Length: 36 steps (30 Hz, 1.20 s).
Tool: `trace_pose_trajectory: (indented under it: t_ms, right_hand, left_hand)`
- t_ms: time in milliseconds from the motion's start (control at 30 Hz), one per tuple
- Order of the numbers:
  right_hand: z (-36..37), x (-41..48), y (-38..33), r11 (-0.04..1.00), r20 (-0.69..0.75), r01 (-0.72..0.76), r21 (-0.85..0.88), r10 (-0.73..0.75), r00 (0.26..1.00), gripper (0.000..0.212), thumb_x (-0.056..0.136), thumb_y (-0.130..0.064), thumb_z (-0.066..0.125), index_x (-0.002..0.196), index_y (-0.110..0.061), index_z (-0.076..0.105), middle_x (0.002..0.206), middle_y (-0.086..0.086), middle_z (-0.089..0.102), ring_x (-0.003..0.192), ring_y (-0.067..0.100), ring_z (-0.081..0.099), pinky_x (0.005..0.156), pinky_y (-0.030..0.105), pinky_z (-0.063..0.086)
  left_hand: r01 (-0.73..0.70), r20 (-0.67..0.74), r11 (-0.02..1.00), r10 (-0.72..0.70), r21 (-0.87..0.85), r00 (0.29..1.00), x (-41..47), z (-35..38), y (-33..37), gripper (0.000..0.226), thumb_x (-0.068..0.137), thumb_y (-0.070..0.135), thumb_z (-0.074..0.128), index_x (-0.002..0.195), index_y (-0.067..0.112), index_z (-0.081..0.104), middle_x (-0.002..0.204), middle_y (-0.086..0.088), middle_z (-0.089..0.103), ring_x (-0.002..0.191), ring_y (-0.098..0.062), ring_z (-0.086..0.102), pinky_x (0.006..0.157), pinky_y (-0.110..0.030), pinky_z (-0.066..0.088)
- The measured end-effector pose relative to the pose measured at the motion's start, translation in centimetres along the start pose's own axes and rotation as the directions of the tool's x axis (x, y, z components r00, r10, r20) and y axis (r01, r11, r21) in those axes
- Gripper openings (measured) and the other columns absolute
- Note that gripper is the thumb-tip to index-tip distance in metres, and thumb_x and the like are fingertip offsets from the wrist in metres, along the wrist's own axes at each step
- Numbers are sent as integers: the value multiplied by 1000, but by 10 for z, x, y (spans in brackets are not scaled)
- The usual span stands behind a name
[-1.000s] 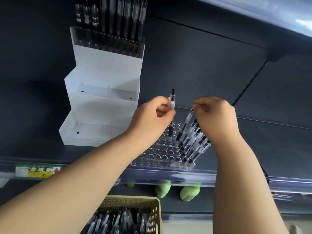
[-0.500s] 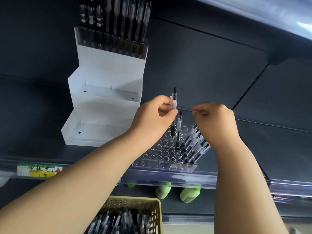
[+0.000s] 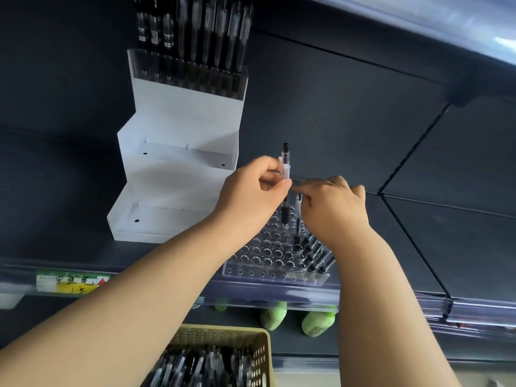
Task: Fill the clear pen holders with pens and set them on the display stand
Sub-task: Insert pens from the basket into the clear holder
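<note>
Head view: the left hand (image 3: 251,191) holds one pen (image 3: 285,174) upright, its grip clamped on the clear upper barrel between thumb and fingers. The tip is at or just above a hole in the back rows of the clear holder (image 3: 259,258); which of the two cannot be told. The right hand (image 3: 335,210) has its grip pinched on the top of a second pen (image 3: 298,224), which stands in a hole beside the seated pens (image 3: 315,252) along the holder's right side. The holder lies on the dark shelf (image 3: 69,247), just right of the white display stand (image 3: 178,169), and most of its holes are unfilled. The stand's top step carries a full holder (image 3: 190,76); the two lower steps carry none. A basket (image 3: 259,350) of loose pens sits below the shelf.

Assessment: the step in hand is seating pens, and filling is at an early stage. Each pen should be kept vertical and lined up over its hole before it is lowered. It should be pressed to the bottom and released only once it stands unaided. Filling hole by hole next to the seated pens would keep them from being knocked. The holder should be lifted level, with both hands, only when full
</note>
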State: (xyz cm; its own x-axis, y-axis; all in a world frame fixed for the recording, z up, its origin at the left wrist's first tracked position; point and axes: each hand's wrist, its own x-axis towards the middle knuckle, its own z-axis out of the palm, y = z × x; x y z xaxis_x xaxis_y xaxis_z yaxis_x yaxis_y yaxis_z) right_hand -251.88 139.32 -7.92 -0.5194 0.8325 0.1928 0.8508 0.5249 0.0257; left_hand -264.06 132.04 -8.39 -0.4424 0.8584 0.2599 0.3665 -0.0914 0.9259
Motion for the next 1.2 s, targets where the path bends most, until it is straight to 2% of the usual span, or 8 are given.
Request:
trace_pose_trajectory:
  t_ms: [300, 467, 567, 767, 967, 1067, 1133, 1200]
  right_hand:
    - [-7, -3, 2, 997, -40, -73, 38, 75, 996, 34, 92, -24, 41, 113, -39, 62, 115, -10, 64, 117, 20, 43, 94, 38, 23]
    - [-14, -7, 6, 996, -64, -94, -4, 94, 994, 32, 90, -20, 41, 98, -34, 69, 92, -7, 69, 103, 21, 50, 91, 39, 24]
    - [-16, -9, 7, 995, -70, -104, 7, 104, 992, 32, 89, -20, 42, 96, -34, 69, 92, -6, 69, 102, 21, 52, 92, 39, 24]
    - [-17, -12, 9, 993, -77, -115, -35, 112, 991, 29, 83, -15, 41, 82, -24, 69, 77, -2, 66, 88, 24, 54, 79, 34, 19]
    - [-30, -18, 12, 991, -97, -102, 90, 111, 989, 30, 89, -22, 45, 107, -37, 65, 99, -7, 69, 111, 21, 48, 91, 36, 23]
    - [-43, -23, 26, 974, -88, -147, 170, 163, 983, 24, 83, -18, 51, 88, -32, 69, 92, -8, 70, 98, 24, 57, 92, 32, 35]
    - [-50, -28, 36, 949, 17, -207, 240, 209, 978, 18, 80, -18, 54, 77, -25, 70, 84, -4, 70, 87, 25, 62, 87, 36, 49]
    - [-55, -34, 40, 936, 121, -253, 245, 230, 966, 14, 80, -22, 57, 75, -23, 70, 81, -1, 70, 83, 23, 64, 77, 34, 55]
  left_hand:
    - [-3, -7, 1000, 3, -7, 1000, 0, -3, 2, 14, 86, 22, 64, 100, 22, 65, 90, 10, 68, 83, -9, 63, 81, -28, 50]
    - [-5, 3, 1000, 5, -7, 1000, -1, 0, 1, 14, 85, 21, 64, 99, 22, 66, 88, 10, 68, 81, -8, 64, 82, -30, 51]
    - [-10, 12, 1000, 11, -6, 1000, -3, 3, 1, 12, 85, 21, 64, 97, 22, 66, 87, 11, 68, 80, -7, 63, 80, -28, 51]
    - [-24, 41, 1000, 23, 3, 999, -5, 9, 0, 11, 85, 21, 65, 87, 30, 58, 83, 16, 65, 77, -3, 62, 76, -24, 49]
    - [-28, 56, 1000, 28, -1, 998, -6, 13, -1, 13, 85, 21, 66, 86, 30, 58, 81, 16, 63, 77, -3, 61, 73, -18, 46]
    - [-25, 71, 1000, 26, -9, 997, -6, 16, -4, 11, 85, 21, 66, 89, 28, 59, 81, 15, 62, 74, -3, 59, 68, -14, 44]
    - [-23, 85, 1000, 24, -7, 996, -7, 19, -6, 11, 85, 22, 66, 92, 26, 60, 83, 15, 62, 76, -6, 60, 70, -18, 45]
    - [-22, 97, 1000, 22, 2, 995, -8, 21, -7, 11, 85, 23, 66, 92, 28, 59, 84, 15, 62, 77, -8, 60, 71, -19, 45]
